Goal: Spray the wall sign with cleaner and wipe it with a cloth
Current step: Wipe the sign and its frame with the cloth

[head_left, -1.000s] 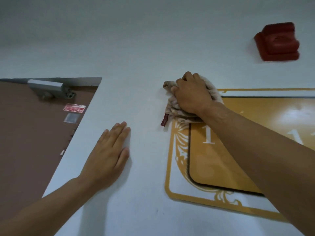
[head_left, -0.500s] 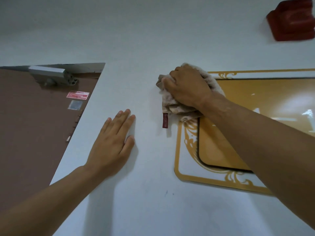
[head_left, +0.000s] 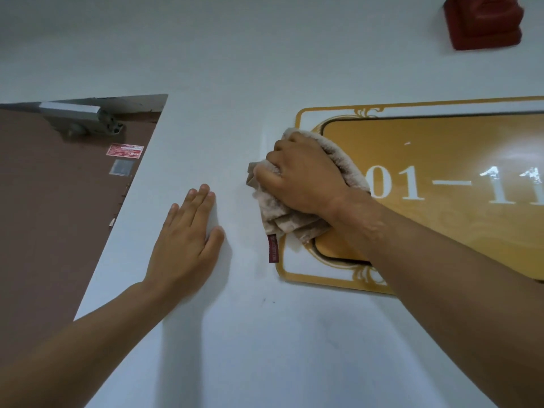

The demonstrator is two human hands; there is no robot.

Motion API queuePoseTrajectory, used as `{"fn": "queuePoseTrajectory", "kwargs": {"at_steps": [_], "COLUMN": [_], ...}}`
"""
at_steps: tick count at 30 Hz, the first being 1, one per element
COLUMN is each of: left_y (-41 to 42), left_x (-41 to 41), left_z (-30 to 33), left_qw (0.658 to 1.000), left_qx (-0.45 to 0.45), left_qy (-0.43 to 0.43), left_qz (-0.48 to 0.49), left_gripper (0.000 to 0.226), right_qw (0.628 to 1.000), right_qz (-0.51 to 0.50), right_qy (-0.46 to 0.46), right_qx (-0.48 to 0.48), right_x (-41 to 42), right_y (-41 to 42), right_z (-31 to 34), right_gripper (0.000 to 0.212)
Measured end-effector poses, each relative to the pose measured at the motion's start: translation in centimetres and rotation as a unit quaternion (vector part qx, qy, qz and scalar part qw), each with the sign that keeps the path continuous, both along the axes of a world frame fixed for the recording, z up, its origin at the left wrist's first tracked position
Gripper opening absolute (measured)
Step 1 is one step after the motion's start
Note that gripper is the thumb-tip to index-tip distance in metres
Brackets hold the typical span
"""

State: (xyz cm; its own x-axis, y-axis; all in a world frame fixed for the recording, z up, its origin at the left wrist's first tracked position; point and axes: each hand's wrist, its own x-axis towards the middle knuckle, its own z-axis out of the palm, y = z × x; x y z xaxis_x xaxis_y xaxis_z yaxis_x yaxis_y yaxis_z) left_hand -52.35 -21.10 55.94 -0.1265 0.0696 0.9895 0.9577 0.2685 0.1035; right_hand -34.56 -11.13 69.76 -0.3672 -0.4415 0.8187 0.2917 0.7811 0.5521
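Your right hand (head_left: 300, 175) was clenched around the bunched cloth (head_left: 282, 213), pressing it flat against the left end of the sign (head_left: 441, 231), which was mounted on the wall (head_left: 235, 69) to the right of the door (head_left: 53, 216). The cloth overlapped the sign's gold border and spilled a little onto bare wall, its red tag hanging below, which suggests you were working the edge and corner trim, not the numbers. Your left hand (head_left: 188, 240) held nothing; it lay open, palm flat on the wall between door and sign, most likely to brace you while you pushed. No cleaner bottle was in view, so the spraying looked done and the wiping was under way.
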Motion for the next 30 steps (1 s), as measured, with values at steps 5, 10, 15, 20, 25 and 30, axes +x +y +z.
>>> {"fn": "queuePoseTrajectory", "kwargs": {"at_steps": [5, 10, 15, 20, 25, 30], "left_y": [-0.5, -1.4, -2.0, -2.3, -2.1, -2.1], "left_x": [0.5, 1.0, 1.7, 2.3, 2.7, 3.1], "left_z": [-0.5, -1.6, -2.4, -2.8, -2.8, -2.6], "left_qw": [0.999, 0.996, 0.991, 0.986, 0.983, 0.979], "left_qx": [-0.023, -0.068, -0.105, -0.127, -0.135, -0.152], "left_qy": [-0.026, -0.047, -0.072, -0.099, -0.118, -0.128], "left_qz": [0.009, 0.027, 0.036, 0.031, 0.030, 0.036], "left_gripper": [0.072, 0.075, 0.078, 0.077, 0.065, 0.076], "right_qw": [1.000, 0.998, 0.994, 0.992, 0.984, 0.987], "right_qz": [0.019, -0.003, -0.021, -0.033, -0.038, -0.004], "right_qy": [-0.017, -0.039, -0.084, -0.093, -0.140, -0.128], "right_qx": [0.008, 0.041, 0.061, 0.085, 0.107, 0.099], "right_x": [0.4, 0.8, 1.6, 1.9, 2.2, 2.6], "right_y": [0.2, 0.5, 0.6, 0.6, 0.6, 1.2], "right_z": [-2.9, -6.0, -8.5, -9.9, -11.3, -12.9], "right_gripper": [0.039, 0.037, 0.034, 0.027, 0.021, 0.039]}}
